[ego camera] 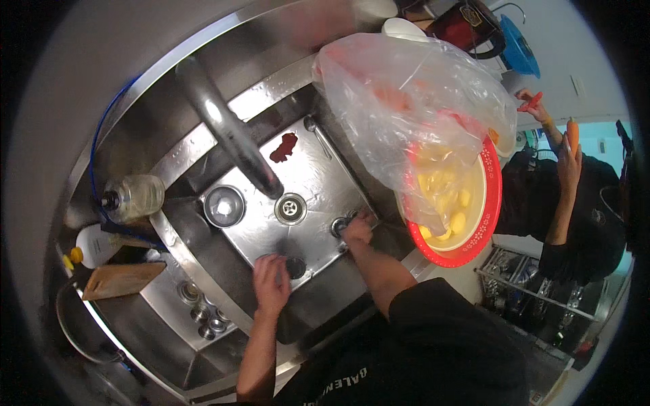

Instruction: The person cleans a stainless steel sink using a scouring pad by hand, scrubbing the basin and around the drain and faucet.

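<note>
My left hand [272,284] is low in the large steel sink basin [320,177], beside a small round dark cup [295,267]; whether its fingers touch the cup is unclear. At the basin's right side, my right hand [358,229] reaches down by small round metal cups [340,226], its fingertips partly blurred. A round metal bowl [224,206] sits at the basin's left, and the drain [290,208] lies in the middle under the faucet [231,127]. Farther back are a dark red scrap [283,147] and a metal spoon [320,137].
A red-rimmed basin [491,203] of peeled potatoes [458,222] stands right, partly under a clear plastic bag [406,96]. A second sink with small metal cups [200,313], a cutting board [123,280] and bottles [144,197] are left. A co-worker [574,203] holds a carrot [573,136] and red peeler [530,102].
</note>
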`<state>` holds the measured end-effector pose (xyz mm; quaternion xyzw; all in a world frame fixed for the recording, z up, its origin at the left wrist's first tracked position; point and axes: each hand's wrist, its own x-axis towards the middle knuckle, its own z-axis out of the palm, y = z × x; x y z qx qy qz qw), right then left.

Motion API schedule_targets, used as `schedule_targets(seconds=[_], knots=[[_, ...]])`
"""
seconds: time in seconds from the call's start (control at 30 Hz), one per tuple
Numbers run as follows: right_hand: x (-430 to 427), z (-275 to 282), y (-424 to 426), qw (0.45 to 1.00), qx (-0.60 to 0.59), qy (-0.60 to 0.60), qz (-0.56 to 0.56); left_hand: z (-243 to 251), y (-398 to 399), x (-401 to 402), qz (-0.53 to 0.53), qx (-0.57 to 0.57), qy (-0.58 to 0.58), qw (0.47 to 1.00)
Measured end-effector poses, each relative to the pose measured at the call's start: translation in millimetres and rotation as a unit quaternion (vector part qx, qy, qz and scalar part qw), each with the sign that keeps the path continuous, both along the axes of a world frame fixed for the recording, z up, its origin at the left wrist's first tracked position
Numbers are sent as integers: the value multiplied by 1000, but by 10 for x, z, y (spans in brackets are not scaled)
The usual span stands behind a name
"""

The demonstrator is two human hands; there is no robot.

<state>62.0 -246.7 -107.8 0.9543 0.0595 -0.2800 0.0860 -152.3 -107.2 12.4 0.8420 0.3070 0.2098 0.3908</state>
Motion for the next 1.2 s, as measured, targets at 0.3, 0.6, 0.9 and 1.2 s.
schedule_targets(seconds=[0.3, 0.6, 0.9, 1.2], knots=[[442, -518, -498, 996, -6, 79, 44, -1010, -302, 212, 7, -271, 90, 958], [189, -111, -245, 994, -18, 110, -21, -1538, -338, 194, 48, -306, 182, 933], [96, -352, -177, 985, 22, 102, -137, -1508, -386, 59, 99, -408, 86, 903], [55, 800, 705, 888, 394, 211, -103, -735, 404, 1224, 49, -698, -37, 714]])
